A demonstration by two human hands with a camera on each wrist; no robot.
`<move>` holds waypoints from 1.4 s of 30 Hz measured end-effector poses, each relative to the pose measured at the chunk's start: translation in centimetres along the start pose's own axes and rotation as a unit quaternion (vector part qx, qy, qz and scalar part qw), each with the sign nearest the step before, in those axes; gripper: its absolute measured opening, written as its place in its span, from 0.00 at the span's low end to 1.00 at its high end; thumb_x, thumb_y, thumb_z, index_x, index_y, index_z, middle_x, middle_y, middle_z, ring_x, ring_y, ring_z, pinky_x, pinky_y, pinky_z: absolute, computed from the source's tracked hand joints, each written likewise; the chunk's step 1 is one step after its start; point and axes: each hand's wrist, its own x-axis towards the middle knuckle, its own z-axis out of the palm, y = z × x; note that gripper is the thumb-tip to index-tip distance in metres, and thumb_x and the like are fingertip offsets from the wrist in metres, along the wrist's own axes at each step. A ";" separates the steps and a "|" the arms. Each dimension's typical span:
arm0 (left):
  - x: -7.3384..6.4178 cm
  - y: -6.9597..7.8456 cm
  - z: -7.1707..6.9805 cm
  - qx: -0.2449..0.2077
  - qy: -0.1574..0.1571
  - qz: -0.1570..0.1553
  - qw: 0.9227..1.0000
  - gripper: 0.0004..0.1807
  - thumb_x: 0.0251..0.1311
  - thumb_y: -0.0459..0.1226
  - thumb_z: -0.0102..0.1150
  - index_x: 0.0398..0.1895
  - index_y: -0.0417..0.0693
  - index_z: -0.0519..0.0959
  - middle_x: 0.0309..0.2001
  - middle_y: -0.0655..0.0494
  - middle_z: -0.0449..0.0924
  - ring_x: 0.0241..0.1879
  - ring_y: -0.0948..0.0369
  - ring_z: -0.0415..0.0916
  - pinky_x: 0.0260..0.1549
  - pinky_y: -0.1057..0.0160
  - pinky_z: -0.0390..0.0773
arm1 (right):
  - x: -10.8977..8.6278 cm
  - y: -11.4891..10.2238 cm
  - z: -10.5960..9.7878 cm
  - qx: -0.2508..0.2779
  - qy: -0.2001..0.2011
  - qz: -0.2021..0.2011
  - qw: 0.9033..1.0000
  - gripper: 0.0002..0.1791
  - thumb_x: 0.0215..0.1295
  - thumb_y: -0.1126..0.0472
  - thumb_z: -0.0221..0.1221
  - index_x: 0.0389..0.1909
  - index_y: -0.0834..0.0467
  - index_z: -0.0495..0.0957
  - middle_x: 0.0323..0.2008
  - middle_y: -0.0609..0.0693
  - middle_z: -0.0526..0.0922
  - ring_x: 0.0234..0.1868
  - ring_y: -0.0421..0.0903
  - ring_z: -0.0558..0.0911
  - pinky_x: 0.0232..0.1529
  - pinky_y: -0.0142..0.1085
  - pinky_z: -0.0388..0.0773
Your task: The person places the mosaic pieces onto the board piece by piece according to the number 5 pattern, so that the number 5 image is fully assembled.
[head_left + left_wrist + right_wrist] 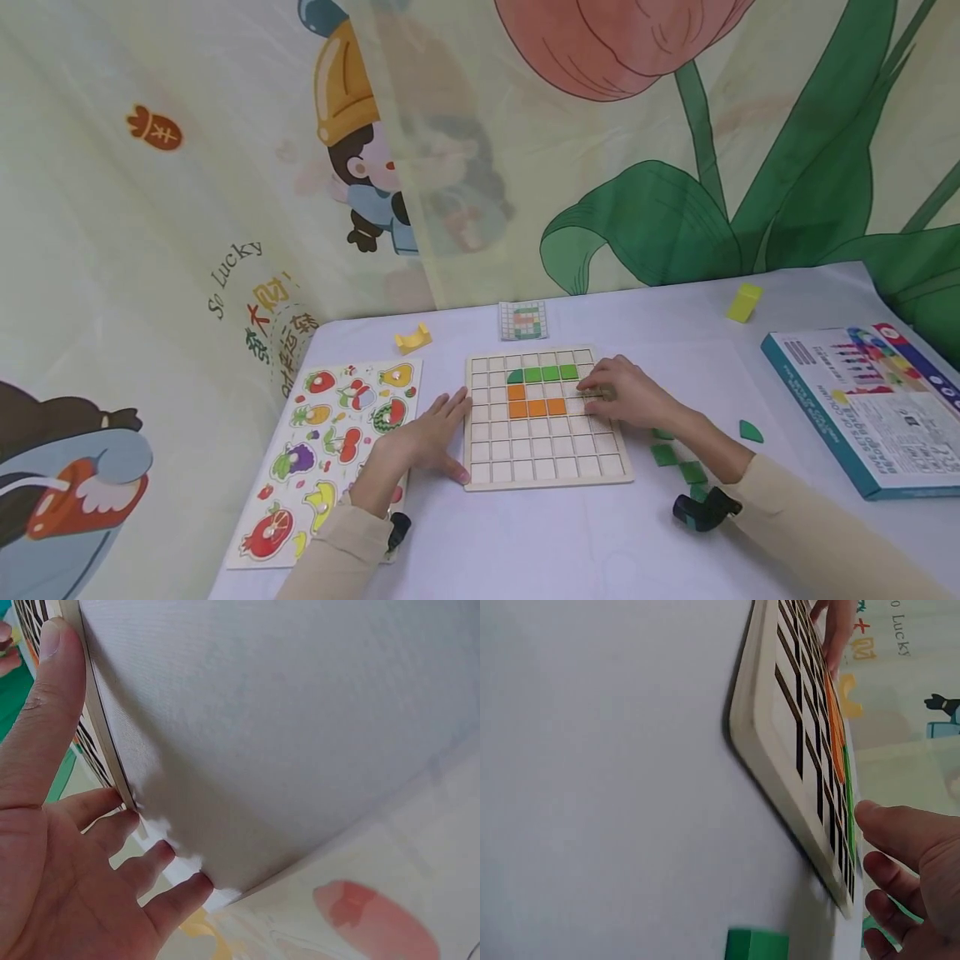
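Observation:
A wooden grid board [551,458] lies in front of me. A row of green tiles [551,372] and an L of orange tiles [537,407] sit in its upper cells. My left hand [431,437] rests against the board's left edge, fingers spread and fairly straight, with the thumb lower down that side. My right hand [626,393] is at the board's upper right side, thumb and fingertips close over the last column. In the right wrist view its thumb [889,825] and fingers are bent toward each other; I cannot tell whether a small tile is between them.
Loose green tiles [664,455] lie below my right forearm, and a green wedge [751,431] is farther right. A fruit puzzle board [292,500] lies left, a printed box [825,417] right. Behind are a pattern card [523,332], a yellow arch [413,338] and a yellow block [744,302].

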 end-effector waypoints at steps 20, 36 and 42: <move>0.0 -0.1 0.1 -0.008 -0.002 0.001 1.000 0.61 0.42 0.50 0.76 0.77 0.48 0.48 0.79 0.53 0.37 0.78 0.47 0.37 0.71 0.43 0.57 | -4.1 6.2 -3.8 -0.018 0.004 0.094 0.995 0.17 0.57 0.57 0.68 0.47 0.55 0.84 0.45 0.55 0.80 0.48 0.53 0.71 0.49 0.51 0.74; -0.1 0.1 0.1 0.001 0.000 0.005 1.000 0.62 0.41 0.51 0.76 0.77 0.47 0.49 0.79 0.52 0.38 0.78 0.47 0.38 0.71 0.44 0.57 | -3.3 4.8 -3.4 0.031 0.034 0.123 0.991 0.18 0.58 0.55 0.66 0.47 0.60 0.81 0.36 0.51 0.80 0.39 0.47 0.74 0.31 0.30 0.75; -0.2 0.2 0.0 -0.001 0.000 0.005 1.000 0.61 0.42 0.50 0.76 0.77 0.47 0.49 0.79 0.53 0.38 0.78 0.47 0.38 0.71 0.44 0.57 | -2.6 3.2 -2.6 0.047 0.062 0.079 0.994 0.17 0.57 0.58 0.67 0.46 0.60 0.81 0.32 0.49 0.77 0.36 0.45 0.73 0.29 0.27 0.69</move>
